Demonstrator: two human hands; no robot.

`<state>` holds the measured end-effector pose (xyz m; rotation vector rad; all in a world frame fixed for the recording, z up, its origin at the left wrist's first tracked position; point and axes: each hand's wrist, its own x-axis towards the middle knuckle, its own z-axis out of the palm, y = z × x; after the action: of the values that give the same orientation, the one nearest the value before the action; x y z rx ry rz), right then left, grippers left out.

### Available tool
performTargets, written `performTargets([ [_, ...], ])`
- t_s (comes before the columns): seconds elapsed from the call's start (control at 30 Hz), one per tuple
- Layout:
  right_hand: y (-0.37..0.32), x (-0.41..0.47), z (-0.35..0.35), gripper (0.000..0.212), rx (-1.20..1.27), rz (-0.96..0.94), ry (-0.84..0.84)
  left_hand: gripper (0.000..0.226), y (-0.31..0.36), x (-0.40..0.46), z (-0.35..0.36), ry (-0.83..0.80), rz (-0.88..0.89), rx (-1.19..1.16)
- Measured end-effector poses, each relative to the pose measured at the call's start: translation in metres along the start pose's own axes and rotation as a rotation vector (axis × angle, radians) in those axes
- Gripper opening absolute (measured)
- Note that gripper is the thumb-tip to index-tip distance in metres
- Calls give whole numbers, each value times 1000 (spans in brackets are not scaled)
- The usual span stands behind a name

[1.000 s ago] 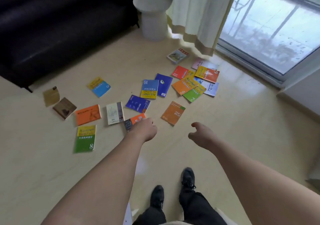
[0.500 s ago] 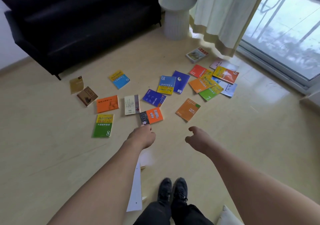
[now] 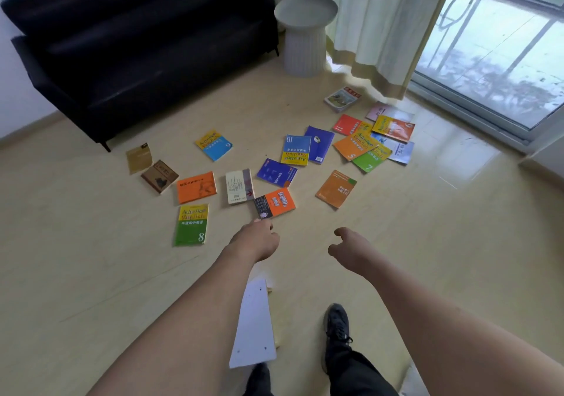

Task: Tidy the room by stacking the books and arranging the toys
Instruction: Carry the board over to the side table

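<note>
Single head view, standing height, facing forward-down; floor (image 3: 427, 243) well below, sofa (image 3: 137, 44) far ahead.

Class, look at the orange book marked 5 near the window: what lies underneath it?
The orange book marked 5 overlaps the green book marked 7 and a yellow-topped book. Whatever else lies beneath is covered.

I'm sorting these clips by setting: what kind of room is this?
Most likely a home living room: a black sofa against the wall, a round side table beside it, and a curtain at a glass door, with books scattered on the floor.
</note>
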<state>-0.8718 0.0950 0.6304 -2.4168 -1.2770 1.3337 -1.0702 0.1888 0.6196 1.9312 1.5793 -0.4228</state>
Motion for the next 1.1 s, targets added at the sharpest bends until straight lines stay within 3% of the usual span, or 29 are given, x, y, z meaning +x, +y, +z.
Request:
performTargets([
  [0.33, -40, -61, 103, 60, 93, 46, -10, 50, -122, -47, 4, -77, 2, 86],
  [0.9, -24, -41, 104, 61, 165, 85, -44, 50, -104, -35, 6, -76, 21, 52],
  [1.1, -34, -17, 142, 61, 206, 151, -96, 49, -135, 4, 19, -143, 36, 55],
])
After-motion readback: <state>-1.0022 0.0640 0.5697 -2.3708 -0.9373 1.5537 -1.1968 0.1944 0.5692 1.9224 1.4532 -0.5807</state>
